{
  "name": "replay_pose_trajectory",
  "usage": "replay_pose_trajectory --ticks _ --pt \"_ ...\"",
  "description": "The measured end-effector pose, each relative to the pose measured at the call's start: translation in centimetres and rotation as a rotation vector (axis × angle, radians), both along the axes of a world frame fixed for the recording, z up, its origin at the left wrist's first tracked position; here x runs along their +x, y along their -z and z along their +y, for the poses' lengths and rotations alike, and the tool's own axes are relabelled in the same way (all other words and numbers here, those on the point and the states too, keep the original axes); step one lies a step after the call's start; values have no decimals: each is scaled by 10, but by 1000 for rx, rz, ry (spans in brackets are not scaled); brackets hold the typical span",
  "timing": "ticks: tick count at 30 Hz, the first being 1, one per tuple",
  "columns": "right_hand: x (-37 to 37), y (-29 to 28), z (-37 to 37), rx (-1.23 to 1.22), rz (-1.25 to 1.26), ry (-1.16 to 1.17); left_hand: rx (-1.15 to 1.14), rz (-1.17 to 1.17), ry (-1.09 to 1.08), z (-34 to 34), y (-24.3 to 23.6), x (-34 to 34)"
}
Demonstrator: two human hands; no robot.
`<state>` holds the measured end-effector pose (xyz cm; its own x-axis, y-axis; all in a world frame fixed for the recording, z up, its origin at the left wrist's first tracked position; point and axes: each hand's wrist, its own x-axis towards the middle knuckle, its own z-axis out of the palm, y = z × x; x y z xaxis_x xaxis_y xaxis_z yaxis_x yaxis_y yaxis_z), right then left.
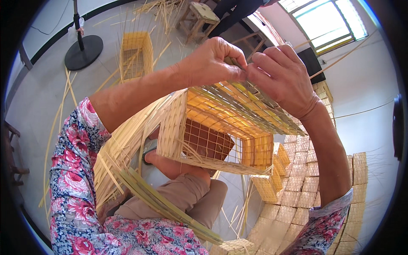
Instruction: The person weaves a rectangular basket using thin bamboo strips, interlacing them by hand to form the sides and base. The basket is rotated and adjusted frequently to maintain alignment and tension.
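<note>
A rectangular basket (172, 127) woven from bamboo strips lies tilted above my lap, its open-weave bottom and yellowish inner walls showing. At its far upper edge, my left hand (219, 61) pinches a greenish bamboo strip (231, 62) between thumb and fingers. My right hand (284, 76) is closed right beside it, fingers curled at the same edge. What the right fingers grip is mostly hidden behind the knuckles, though it seems to be the bamboo strip too. Long thin strips (346, 56) stick out beyond my right hand. Several green bamboo strips (157, 202) lie across my lap.
A large bundle of pale bamboo strips (127, 144) leans at my left. Another basket (148, 46) stands on the floor ahead, near a black round stand base (83, 53) and a wooden stool (204, 12). Rows of stacked baskets (297, 182) fill the right. A person in dark trousers (233, 10) is beyond.
</note>
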<state>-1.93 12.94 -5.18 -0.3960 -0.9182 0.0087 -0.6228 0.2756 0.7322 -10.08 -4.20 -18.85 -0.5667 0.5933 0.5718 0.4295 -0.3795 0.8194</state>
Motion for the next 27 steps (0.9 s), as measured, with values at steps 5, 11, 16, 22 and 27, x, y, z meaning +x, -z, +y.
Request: replay_pose_trajectory --ticks 5,11,16,22,27 --pt "0 1 -2 31 -52 60 42 7 -86 2 3 1" --pt "11 7 -26 -4 6 302 23 79 -212 4 2 8" --pt "21 36 -48 -168 177 560 143 -83 -252 17 12 -2" --pt "44 28 -63 -128 243 676 125 -98 -253 17 5 -4" --pt "78 22 -39 -387 176 733 -47 -90 -294 1 -4 0"
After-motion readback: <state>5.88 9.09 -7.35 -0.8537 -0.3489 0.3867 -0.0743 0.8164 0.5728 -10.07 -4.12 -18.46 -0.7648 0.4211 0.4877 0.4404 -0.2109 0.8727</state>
